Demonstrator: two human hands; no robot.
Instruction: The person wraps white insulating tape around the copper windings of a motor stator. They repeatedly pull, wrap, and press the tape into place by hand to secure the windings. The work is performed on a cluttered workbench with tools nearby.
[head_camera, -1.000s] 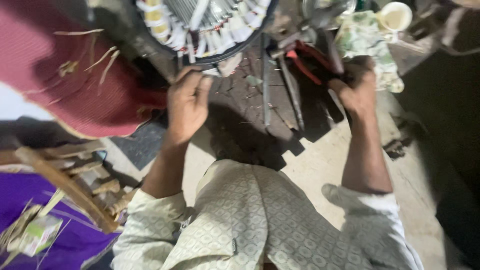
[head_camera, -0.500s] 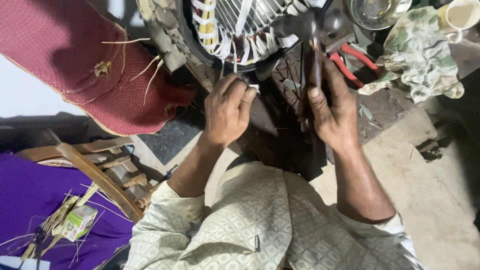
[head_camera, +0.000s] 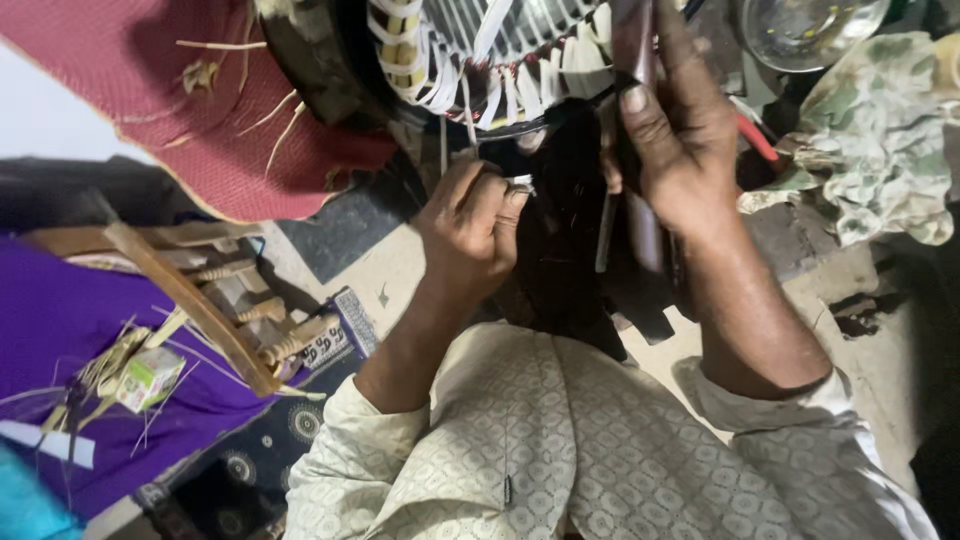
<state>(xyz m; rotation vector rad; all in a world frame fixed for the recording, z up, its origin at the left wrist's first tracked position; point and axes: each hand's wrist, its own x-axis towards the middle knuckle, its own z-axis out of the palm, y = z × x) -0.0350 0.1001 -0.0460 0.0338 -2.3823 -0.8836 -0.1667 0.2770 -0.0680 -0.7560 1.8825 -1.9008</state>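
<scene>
- Nearest, a thin white strip (head_camera: 522, 183) is pinched in the left hand (head_camera: 472, 222); it looks light and bendable.
- A dark rod-like tool (head_camera: 640, 215), probably stiff, is gripped by the right hand (head_camera: 680, 140).
- Beyond, the wound motor stator (head_camera: 480, 60) is worked, best held by its rim.

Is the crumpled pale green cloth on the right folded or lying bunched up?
Bunched up. The crumpled pale green cloth lies in irregular creases and lumps beside the right hand, with no flat folded edges showing.

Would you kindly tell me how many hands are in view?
2: the left hand pinches a small pale piece below the motor winding; the right hand grips a dark tool.
</scene>
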